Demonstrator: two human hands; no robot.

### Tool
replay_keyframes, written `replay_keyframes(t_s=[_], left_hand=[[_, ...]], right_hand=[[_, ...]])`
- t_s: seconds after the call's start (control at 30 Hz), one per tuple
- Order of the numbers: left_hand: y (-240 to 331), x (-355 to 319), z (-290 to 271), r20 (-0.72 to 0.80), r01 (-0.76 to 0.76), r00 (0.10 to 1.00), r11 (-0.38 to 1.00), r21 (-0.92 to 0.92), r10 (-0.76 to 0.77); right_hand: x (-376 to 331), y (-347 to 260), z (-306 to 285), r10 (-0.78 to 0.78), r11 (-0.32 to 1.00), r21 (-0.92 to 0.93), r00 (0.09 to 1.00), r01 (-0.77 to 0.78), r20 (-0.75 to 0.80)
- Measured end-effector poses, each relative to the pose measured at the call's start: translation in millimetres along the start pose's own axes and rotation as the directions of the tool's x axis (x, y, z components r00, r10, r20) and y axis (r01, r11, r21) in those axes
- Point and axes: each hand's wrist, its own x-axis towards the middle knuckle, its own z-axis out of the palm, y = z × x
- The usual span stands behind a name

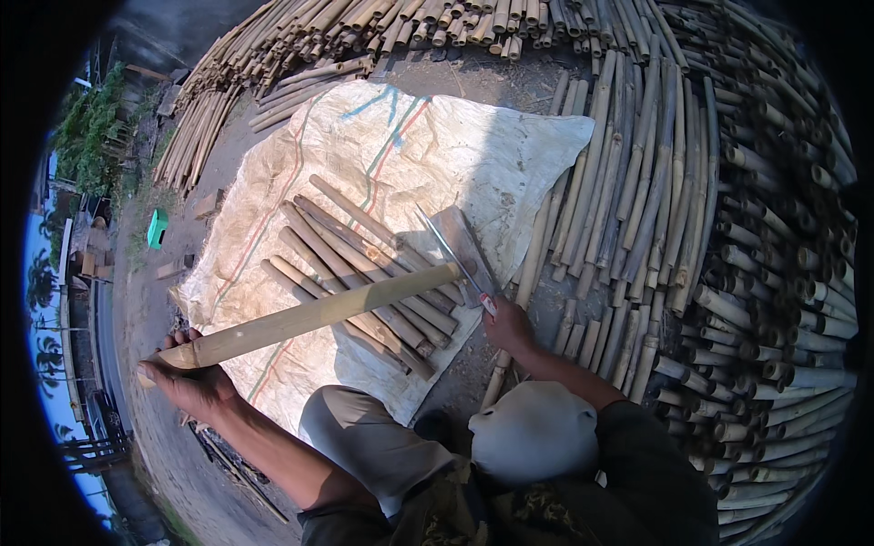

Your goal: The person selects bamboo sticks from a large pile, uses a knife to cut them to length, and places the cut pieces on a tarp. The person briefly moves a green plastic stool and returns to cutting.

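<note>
My left hand point(193, 378) is wrapped round the near left end of a long pale bamboo pole point(319, 317). The pole slants up to the right, across several shorter bamboo pieces point(364, 264) lying side by side on a white woven sheet point(264, 205). In my right hand point(508, 323) is the handle of a hand saw point(446, 241) with a long, tapering blade. That blade crosses the pole close to its right end; whether it has cut in cannot be told. A wooden block point(464, 241) lies beside the blade, partly hidden by it.
Bamboo poles point(628, 173) lie in rows to the right of the sheet. Large stacks of bamboo point(774, 300) rise at far right and along the back point(455, 27). A green plastic object point(157, 228) stands at left. My bent knees point(533, 432) are close below the saw.
</note>
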Motion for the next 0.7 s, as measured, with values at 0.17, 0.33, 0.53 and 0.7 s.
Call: replay_keyframes(t_s=[0.17, 0.33, 0.53, 0.7], left_hand=[[2, -1, -6, -0.034, -0.002, 0.999, 1.000, 0.011, 0.002], [6, -4, -13, 0.091, -0.033, 0.995, 0.994, -0.102, 0.042], [6, -11, -12, 0.229, 0.001, 0.972, 0.969, -0.246, 0.057], [2, -18, 3, -0.066, -0.063, 0.996, 0.987, -0.148, 0.054]], right_hand=[[5, 1, 2, -0.042, 0.999, 0.000, 0.999, 0.042, 0.002], [6, 8, -7, 0.108, 0.994, -0.022, 0.994, -0.108, 0.002], [8, 13, -6, 0.042, 0.998, -0.043, 0.997, -0.040, 0.058], [10, 16, -7, 0.090, 0.992, -0.099, 0.994, -0.084, 0.060]])
